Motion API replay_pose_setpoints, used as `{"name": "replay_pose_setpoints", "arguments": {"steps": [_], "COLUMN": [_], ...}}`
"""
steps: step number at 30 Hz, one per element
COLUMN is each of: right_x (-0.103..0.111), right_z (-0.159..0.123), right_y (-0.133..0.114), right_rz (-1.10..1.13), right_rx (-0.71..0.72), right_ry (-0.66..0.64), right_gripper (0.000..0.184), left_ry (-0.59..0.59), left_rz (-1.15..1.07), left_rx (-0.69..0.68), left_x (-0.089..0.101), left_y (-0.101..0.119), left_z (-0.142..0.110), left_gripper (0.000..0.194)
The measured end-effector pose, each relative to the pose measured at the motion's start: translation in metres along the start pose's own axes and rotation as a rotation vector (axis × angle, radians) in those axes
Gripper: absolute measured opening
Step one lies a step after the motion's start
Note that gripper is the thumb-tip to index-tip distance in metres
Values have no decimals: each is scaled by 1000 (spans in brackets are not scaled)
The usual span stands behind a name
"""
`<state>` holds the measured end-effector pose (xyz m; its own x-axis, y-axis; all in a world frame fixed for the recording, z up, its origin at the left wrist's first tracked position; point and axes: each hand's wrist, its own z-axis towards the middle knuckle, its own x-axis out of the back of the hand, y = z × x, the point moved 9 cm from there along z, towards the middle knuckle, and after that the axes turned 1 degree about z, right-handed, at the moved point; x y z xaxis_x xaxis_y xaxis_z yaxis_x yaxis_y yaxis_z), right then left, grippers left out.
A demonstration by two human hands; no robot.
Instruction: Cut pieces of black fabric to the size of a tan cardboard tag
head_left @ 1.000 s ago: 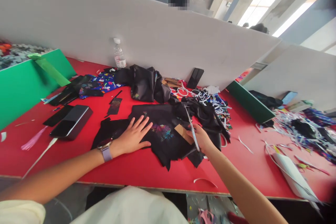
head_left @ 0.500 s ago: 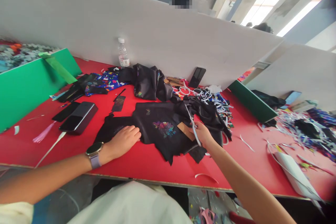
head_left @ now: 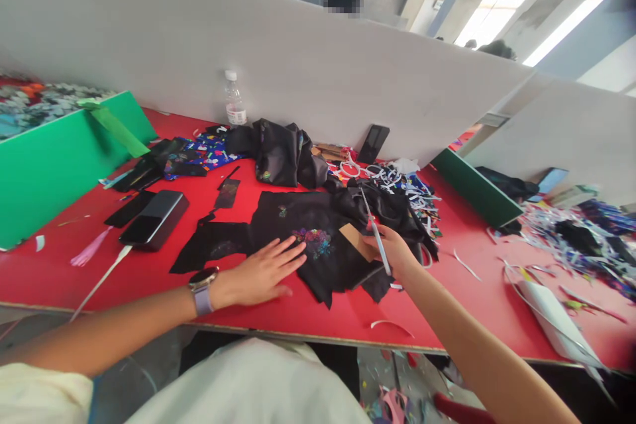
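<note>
Left hand is lying flat on the near edge of the black cloth, fingers spread and pointing right, palm down, pressing the cloth onto the red table. A watch with a pale strap is sitting on that wrist.

Right hand is closing around the handles of the scissors, blades pointing up and away, over the right side of the cloth; cannot tell if the blades are parted. A tan cardboard piece is lying on the cloth just beside that hand.

The black cloth is spreading across the middle of the table, between both hands, with a colourful print showing just past the left fingertips.

Behind it, a bundled black bag is sitting near the white partition, with a water bottle standing to its left. A phone is leaning on the partition. A dark box is lying well left of the cloth, near a green board. Paper scraps are piling up behind the right hand.
</note>
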<state>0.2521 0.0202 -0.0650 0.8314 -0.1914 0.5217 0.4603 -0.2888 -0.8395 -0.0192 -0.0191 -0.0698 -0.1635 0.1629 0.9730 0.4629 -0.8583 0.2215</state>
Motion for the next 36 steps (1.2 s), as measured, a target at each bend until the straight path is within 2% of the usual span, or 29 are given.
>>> {"name": "replay_pose_setpoints", "arguments": {"steps": [2,4,6,8,10,11,13,16,21,26,29,31,36], "right_x": [-11,-32,-55,-76,-96,-104,-118,-119,-89,-73,-67,-64,-64], "right_z": [-15,-34,-53,-67,-77,-80,-86,-87,-81,-82,-82,-81,-78], "right_y": [0,4,0,-8,-18,-22,-27,-27,-10,7,14,16,16], "right_rz": [148,462,650,741,777,783,778,736,690,677,677,682,668], "right_rx": [-94,-252,-330,-329,-293,-275,-272,-273,-269,-288,-288,-277,-266], "right_ry": [-47,-108,-136,-124,-130,-136,-174,-200,-131,-121,-108,-115,-147], "right_gripper": [33,43,48,48,47,46,45,45,41,42,43,43,43], "left_ry": [-66,-27,109,208,191,200,243,291,271,255,264,279,258], "left_rz": [-38,-132,-330,-666,-1067,-1198,-1301,-1209,-1043,-1092,-1076,-999,-725], "left_rx": [-52,-3,177,411,548,588,649,699,699,646,668,654,614], "left_x": [-16,-13,5,14,7,4,1,0,4,-5,-18,-23,-22], "left_y": [6,4,-9,-24,-24,-24,-29,-48,-69,-58,-55,-54,-47], "left_z": [-1,0,4,8,15,19,24,23,29,52,61,64,69], "left_gripper": [70,68,55,47,45,42,34,28,23,17,30,30,16]}}
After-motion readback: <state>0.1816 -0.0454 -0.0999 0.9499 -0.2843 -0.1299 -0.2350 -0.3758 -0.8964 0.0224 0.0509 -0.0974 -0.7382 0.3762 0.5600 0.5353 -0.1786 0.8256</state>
